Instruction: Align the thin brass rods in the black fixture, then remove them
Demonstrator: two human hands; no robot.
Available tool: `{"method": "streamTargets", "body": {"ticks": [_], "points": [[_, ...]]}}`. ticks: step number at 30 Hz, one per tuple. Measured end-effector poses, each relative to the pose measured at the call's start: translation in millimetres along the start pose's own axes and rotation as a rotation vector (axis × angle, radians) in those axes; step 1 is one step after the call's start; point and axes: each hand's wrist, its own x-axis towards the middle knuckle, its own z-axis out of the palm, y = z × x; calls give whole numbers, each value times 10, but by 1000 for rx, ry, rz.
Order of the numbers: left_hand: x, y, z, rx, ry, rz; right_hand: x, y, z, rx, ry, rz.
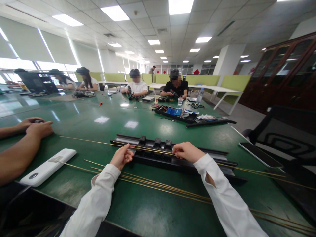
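A long black rail [212, 164] lies across the green table [138, 204] in front of me, with three black blocks [156, 144] seated in its channel. A thin brass rod [98, 143] runs along the rail's top. My left hand [121, 156] is closed in a pinch on that rod at the rail's left end. My right hand [187, 151] is curled and pinches the same rod just right of the blocks. Several more brass rods [158, 187] lie loose on the table between the rail and me.
A white flat device [48, 167] lies at the left, beside another person's forearms and clasped hands [37, 126]. A black tray of parts [175, 113] sits farther back. A phone [260, 154] lies at the right edge, next to a black chair. Other people sit at the far side.
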Motion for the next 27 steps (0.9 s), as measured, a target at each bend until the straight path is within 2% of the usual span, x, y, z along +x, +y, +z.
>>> {"method": "streamTargets", "body": {"ticks": [27], "points": [[17,-7,-33,0,3,-9,-29,101,-45,65,-52,41]]}}
